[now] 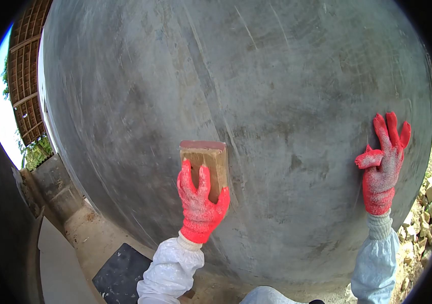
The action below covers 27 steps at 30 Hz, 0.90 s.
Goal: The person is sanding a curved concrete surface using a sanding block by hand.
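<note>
In a red, dust-covered glove, my left hand [202, 212] grips a wooden sanding block [209, 164] with a reddish sheet along its top end. The block lies against the grey cement wall [297, 101], near a pale vertical streak. Farther right, my right hand [383, 172], gloved the same way, rests on the wall near its right edge. Its fingers are spread and it holds nothing; the thumb part of the glove sticks out to the left. Scratches and lighter patches mark the wall.
A dark flat board [120, 273] lies on the dusty floor at lower left. Beyond it stands a low cement wall [56, 180]. Rubble [423, 228] is heaped past the right edge. A woven roof panel [26, 71] hangs at upper left.
</note>
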### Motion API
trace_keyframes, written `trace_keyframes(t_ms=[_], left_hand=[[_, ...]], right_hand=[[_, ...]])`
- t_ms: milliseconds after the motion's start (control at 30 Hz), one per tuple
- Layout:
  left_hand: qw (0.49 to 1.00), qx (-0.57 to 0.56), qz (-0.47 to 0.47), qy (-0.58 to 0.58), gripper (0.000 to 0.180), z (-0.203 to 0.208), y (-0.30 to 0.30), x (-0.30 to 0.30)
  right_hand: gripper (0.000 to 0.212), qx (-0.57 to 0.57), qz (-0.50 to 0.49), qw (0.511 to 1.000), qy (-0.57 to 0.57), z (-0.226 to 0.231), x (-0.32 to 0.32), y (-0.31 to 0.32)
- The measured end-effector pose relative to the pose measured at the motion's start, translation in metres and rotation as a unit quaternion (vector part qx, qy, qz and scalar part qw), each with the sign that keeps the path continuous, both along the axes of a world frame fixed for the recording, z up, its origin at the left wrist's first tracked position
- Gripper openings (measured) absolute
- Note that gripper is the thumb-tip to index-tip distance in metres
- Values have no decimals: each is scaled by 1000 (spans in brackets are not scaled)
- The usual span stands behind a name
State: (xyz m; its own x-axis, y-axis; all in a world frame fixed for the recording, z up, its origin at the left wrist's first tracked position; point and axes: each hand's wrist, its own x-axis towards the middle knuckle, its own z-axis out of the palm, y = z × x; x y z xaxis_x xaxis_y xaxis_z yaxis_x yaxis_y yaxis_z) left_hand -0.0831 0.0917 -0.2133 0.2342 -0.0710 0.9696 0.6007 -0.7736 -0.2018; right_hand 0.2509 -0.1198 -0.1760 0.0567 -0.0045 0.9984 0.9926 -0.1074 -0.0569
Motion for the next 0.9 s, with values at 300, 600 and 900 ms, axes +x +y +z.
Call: trace_keyframes(t_ms=[300,600,900], left_hand=[[986,58,23,-155,69,250,9,17],[997,-51,56,-9,89,-116,-9,-14],[994,-34,24,-99,75,33,-13,28]], right_hand=[[24,10,28,999,17,5,-16,11],[24,-4,65,998,19,4,-14,3],[23,-21,1,997,-70,4,6,1]])
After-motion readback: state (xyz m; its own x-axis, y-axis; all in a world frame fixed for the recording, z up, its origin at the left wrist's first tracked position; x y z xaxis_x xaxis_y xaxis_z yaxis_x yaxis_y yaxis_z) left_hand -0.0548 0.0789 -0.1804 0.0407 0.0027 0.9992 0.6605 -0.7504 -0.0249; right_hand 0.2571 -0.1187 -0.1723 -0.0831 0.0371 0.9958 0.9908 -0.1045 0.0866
